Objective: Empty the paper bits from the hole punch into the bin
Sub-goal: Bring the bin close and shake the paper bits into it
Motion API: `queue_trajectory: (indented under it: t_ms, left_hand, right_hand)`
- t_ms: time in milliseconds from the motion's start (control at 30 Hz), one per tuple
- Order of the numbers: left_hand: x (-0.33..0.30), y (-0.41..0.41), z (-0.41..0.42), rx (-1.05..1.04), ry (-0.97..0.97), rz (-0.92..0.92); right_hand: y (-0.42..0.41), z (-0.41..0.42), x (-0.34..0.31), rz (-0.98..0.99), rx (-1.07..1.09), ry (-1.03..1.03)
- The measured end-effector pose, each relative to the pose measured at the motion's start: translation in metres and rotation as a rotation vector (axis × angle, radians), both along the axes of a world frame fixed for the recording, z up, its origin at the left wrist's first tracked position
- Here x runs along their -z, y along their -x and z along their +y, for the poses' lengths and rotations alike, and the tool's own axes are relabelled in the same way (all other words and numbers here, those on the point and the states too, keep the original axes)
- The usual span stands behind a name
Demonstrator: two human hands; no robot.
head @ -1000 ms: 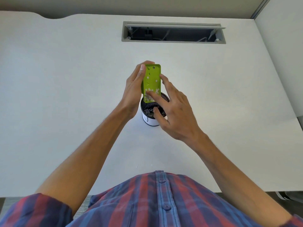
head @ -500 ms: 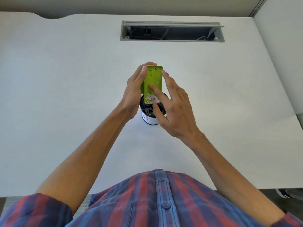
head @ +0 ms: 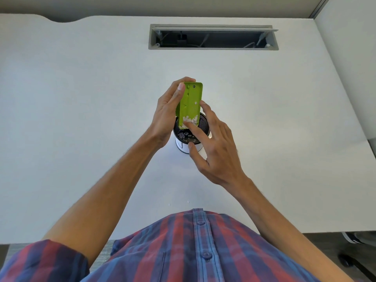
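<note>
With the left hand point(head: 168, 110) gripping the tilted green hole-punch tray point(head: 190, 102) over the small mesh bin point(head: 201, 127) and the open right hand point(head: 213, 151) fingering clumped paper bits point(head: 190, 120), a jerk risks scattering them onto the desk point(head: 81, 119).

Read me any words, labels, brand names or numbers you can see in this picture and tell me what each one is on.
No text can be read anywhere in this view.
Bin: a small dark mark on its white side, too small and blurred to read.
Green tray: only moulded shapes and paper bits, no lettering.
Desk, cable slot and shirt: no writing.
</note>
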State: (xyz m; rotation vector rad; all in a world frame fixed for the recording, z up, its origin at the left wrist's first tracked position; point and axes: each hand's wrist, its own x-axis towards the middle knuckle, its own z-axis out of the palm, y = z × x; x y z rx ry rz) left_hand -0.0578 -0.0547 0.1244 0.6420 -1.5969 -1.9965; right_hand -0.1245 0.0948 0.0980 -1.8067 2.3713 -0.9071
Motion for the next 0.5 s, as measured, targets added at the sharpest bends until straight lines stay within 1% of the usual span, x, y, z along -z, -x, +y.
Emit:
queue_trajectory:
  t_ms: [133,300,500]
  left_hand:
    - [0.0005,0.0008,0.0018,0.007,0.025,-0.001]
    - [0.0021,-0.0003,0.0055,0.015,0.150,-0.017]
    - [0.0029,0.0005,0.0085,0.018,0.169,-0.003]
  right_hand:
    - [-0.0014,0.0008,0.0006,-0.013,-0.022,-0.041]
    - [0.0037,0.0021,-0.0016,-0.023,0.025,-0.024]
    - [0.0046,0.0000,-0.0021,-0.014,0.027,-0.068]
